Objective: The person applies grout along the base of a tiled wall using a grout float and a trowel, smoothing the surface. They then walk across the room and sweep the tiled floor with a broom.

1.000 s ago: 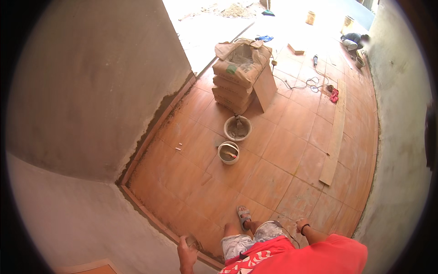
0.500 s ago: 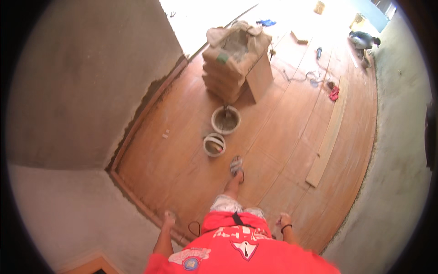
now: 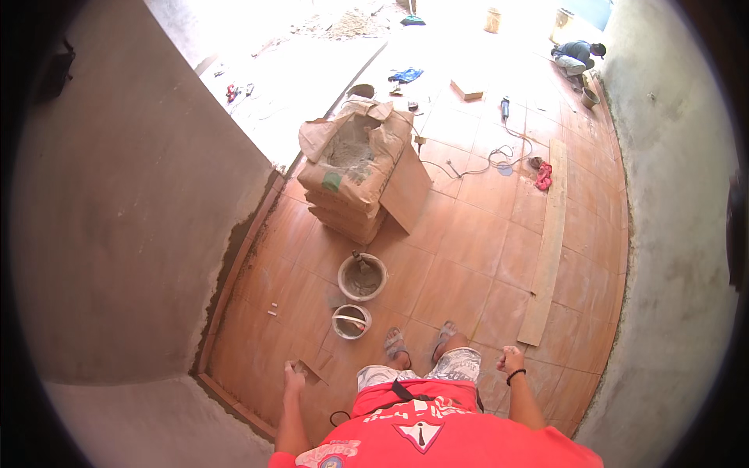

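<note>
Head view: right hand (image 3: 512, 359) curled over tiles (image 3: 495, 308) near plank edge (image 3: 530, 340); left hand (image 3: 294, 377), hold unclear

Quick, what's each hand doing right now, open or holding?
Left hand: closed on a dull-coloured object, kind unclear.
Right hand: loosely closed, nothing visible in it.

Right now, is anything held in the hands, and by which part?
A brownish thing shows at the left hand, but whether it is held, and where, cannot be told. No held thing shows in the right hand.
</note>
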The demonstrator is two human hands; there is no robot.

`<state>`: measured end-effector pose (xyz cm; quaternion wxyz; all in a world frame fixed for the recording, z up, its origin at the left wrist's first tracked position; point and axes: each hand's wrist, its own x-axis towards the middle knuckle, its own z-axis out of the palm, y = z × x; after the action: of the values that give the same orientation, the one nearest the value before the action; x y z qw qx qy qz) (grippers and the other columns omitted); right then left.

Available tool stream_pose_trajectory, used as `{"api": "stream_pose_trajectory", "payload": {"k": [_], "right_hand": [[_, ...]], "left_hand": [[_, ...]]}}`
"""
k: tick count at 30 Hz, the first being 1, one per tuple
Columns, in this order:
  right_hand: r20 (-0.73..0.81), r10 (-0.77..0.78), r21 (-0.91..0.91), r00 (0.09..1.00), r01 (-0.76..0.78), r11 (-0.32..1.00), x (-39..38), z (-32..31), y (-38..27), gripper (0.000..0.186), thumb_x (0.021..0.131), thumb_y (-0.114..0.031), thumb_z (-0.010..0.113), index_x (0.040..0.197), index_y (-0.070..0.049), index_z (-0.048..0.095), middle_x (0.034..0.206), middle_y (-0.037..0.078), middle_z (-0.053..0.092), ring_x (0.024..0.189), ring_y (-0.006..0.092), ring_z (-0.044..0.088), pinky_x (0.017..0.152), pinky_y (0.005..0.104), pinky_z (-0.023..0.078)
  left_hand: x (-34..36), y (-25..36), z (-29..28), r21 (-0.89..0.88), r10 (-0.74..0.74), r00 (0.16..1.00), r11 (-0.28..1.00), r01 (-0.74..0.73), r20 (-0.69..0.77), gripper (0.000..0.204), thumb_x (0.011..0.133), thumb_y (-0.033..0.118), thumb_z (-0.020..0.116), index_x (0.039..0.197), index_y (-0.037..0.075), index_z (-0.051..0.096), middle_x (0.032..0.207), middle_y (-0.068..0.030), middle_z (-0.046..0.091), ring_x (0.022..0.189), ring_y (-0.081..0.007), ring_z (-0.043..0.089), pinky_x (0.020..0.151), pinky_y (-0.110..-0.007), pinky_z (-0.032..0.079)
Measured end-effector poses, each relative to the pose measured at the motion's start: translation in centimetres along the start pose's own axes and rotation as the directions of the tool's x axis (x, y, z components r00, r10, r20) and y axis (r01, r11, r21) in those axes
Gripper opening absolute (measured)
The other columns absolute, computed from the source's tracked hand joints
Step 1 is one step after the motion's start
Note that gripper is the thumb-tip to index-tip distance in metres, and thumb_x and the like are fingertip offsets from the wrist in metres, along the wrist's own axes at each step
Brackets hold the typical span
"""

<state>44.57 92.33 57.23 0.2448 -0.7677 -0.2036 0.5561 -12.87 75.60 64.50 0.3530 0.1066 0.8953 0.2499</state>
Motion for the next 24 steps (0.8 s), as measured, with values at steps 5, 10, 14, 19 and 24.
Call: {"api": "stream_pose_trajectory", "payload": {"k": [5, 10, 14, 19, 24], "right_hand": [[0.002, 0.229, -0.042, 0.974, -0.228, 0.973, 5.2, -2.0, 2.9, 0.015, 0.087, -0.020, 0.047, 0.095, -0.009, 0.055, 0.064, 0.007, 0.053, 0.046, 0.0200, 0.054, 0.042, 0.0381, 0.049], [-0.035, 0.372, -0.067, 0.928, -0.373, 0.925, 11.5, -8.3, 1.2, 0.017, 0.086, -0.017, 0.046, 0.097, -0.008, 0.054, 0.065, 0.010, 0.055, 0.046, 0.0233, 0.055, 0.041, 0.0401, 0.048], [-0.135, 0.325, 0.042, 0.936, -0.322, 0.946, 18.5, -13.7, -6.6, 0.014, 0.085, -0.015, 0.045, 0.094, -0.008, 0.053, 0.062, 0.008, 0.052, 0.046, 0.0222, 0.054, 0.040, 0.0390, 0.047], [-0.223, 0.092, 0.105, 0.970, -0.070, 0.992, 25.7, -20.3, -19.7, 0.013, 0.087, -0.021, 0.046, 0.092, -0.011, 0.052, 0.059, 0.004, 0.048, 0.046, 0.0178, 0.052, 0.043, 0.0371, 0.048], [-0.175, -0.059, 0.121, 0.983, 0.081, 0.989, 31.8, -18.7, -31.1, 0.013, 0.088, -0.021, 0.048, 0.094, -0.011, 0.052, 0.058, 0.002, 0.050, 0.045, 0.0148, 0.052, 0.042, 0.0326, 0.048]], "left_hand": [[2.3, 4.0, 5.6, 0.224, 0.099, 0.994, 0.969, -0.107, 0.047, 0.032, 0.072, 0.002, 0.063, 0.100, 0.001, 0.048, 0.094, -0.0149, 0.058, 0.089, -0.0258, 0.056, 0.077, -0.037, 0.044], [0.8, 6.6, 14.4, 0.221, -0.076, 0.992, 0.974, 0.052, 0.103, 0.033, 0.072, 0.005, 0.063, 0.102, 0.002, 0.050, 0.090, -0.0136, 0.059, 0.086, -0.0244, 0.057, 0.075, -0.036, 0.045], [-1.0, 7.6, 18.8, 0.344, -0.110, 0.987, 0.937, 0.064, 0.116, 0.027, 0.073, 0.008, 0.062, 0.098, 0.003, 0.051, 0.082, -0.0115, 0.060, 0.070, -0.0215, 0.058, 0.065, -0.036, 0.046], [-2.7, 15.2, 23.9, 0.226, -0.253, 0.957, 0.950, 0.217, 0.144, 0.023, 0.077, 0.013, 0.060, 0.096, 0.004, 0.051, 0.079, -0.0116, 0.059, 0.055, -0.0178, 0.053, 0.051, -0.036, 0.043], [0.8, 19.2, 28.0, 0.216, -0.181, 0.972, 0.965, 0.146, 0.149, 0.025, 0.077, 0.017, 0.062, 0.094, 0.002, 0.052, 0.075, -0.0107, 0.059, 0.059, -0.0189, 0.054, 0.053, -0.036, 0.044]]}}
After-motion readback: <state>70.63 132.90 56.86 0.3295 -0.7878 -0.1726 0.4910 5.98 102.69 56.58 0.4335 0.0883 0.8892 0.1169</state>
